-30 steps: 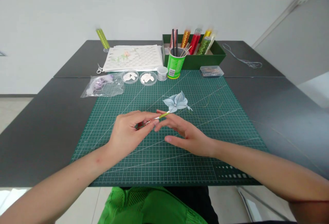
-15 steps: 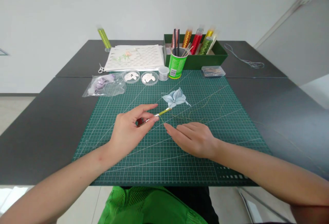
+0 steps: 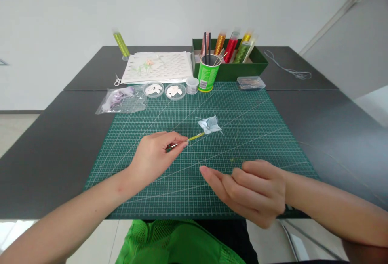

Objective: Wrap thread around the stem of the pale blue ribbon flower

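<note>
My left hand [image 3: 159,151] is closed in a pinch on the stem [image 3: 195,137] of a pale blue artificial flower [image 3: 209,125]. Yellow-green thread wraps the stem's upper part, while its lower end, wire-like and shiny, runs back under my fingers. The blossom points away to the right, above the mat. Lower and to the right, my right hand [image 3: 253,189] has its fingers curled, with thumb and index tip pressed together towards the stem. A very fine thread seems to run from the stem to that pinch; it is barely visible.
A green cutting mat [image 3: 145,187] covers the table's middle. Behind stand petal dishes [image 3: 175,91], a green can [image 3: 208,74] with tools, a dark green box [image 3: 242,70] of thread spools and a clear case [image 3: 251,82]. A plastic bag [image 3: 121,99] and white sheets [image 3: 159,68] lie left.
My right hand has pulled back towards me and to the right, away from the stem. My left hand has turned slightly, its fingers closing further, and the flower has dipped lower.
</note>
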The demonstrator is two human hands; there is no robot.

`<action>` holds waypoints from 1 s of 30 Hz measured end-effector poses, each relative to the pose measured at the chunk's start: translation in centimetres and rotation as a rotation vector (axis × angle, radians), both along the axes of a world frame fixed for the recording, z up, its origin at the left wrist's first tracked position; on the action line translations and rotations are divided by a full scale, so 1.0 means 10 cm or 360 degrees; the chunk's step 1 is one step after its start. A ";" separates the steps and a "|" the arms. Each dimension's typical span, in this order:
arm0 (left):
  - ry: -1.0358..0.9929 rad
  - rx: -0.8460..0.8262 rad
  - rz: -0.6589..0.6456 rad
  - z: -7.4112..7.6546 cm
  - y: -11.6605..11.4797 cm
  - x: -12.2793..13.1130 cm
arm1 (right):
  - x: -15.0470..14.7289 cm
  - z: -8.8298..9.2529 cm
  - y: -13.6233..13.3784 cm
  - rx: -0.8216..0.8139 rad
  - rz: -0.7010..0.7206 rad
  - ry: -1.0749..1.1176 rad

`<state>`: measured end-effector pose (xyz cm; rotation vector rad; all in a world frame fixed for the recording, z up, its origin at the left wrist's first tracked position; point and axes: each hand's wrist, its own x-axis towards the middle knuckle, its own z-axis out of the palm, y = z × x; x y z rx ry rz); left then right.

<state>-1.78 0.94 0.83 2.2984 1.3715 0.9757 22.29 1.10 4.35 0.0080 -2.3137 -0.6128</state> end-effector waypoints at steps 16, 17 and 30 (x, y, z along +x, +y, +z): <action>0.0438 0.0262 -0.0822 -0.07 -0.20 0.13 | 0.18 -0.03 0.30 -0.0837 -0.0452 0.0098; 0.0421 0.0259 -0.0839 -0.06 -0.20 0.13 | 0.18 -0.07 0.33 -0.0941 -0.0462 0.0119; 0.0155 0.0300 -0.0842 -0.01 -0.22 0.10 | 0.13 -0.53 0.59 -0.1873 -0.0573 -0.0056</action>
